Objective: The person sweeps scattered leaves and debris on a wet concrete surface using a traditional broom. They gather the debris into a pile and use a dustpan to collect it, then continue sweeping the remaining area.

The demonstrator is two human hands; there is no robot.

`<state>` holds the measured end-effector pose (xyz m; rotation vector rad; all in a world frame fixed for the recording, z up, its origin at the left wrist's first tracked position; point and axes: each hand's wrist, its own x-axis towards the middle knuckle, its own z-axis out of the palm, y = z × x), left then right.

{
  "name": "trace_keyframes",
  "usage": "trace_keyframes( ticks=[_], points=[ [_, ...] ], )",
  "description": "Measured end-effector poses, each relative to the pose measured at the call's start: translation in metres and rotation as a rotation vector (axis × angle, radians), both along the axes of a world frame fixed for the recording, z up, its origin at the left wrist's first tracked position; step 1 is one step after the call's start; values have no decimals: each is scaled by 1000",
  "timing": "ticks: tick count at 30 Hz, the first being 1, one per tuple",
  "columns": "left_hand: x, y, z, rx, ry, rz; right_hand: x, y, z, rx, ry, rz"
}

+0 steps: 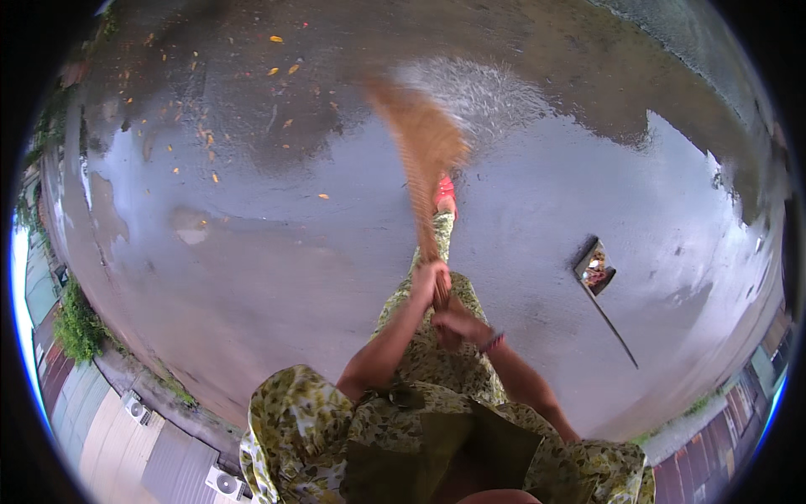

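A brown straw broom [426,143] slants up and away from me, its bristles smeared by motion over wet ground. My left hand [431,282] is closed around its handle, higher up toward the bristles. Just below, my right hand [459,322] grips the handle's end, and a band circles that wrist. White water spray [478,94] bursts beside the bristle tips. One red shoe [446,191] shows under the broom, at the end of my patterned trouser leg.
To the right lies a long-handled dustpan [598,270] with leaves and scraps inside. Yellow leaves [275,70] dot the wet pavement at far left. Puddled water [537,185] spreads ahead. Low roofs, a green bush [79,323] and air-conditioner units [135,408] stand at the left edge.
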<state>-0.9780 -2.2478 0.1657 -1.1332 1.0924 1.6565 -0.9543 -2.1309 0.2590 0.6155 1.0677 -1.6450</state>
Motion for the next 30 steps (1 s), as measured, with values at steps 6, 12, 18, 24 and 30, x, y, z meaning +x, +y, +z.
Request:
trace_keyframes(
  ticks=[6,12,18,24,30],
  points=[
    [-26,-38,51,-235,185,371,-6,-23,24,-187,48,-23],
    [89,22,126,-15,227,-132,155,-33,101,125,-11,-452],
    [161,97,45,198,240,-479,208,1,60,292,-257,-614],
    [149,-119,-41,410,36,-298,174,-174,-31,240,-86,-282],
    [56,-319,-4,-299,257,314,65,-314,-22,-154,3,-2]
  ],
)
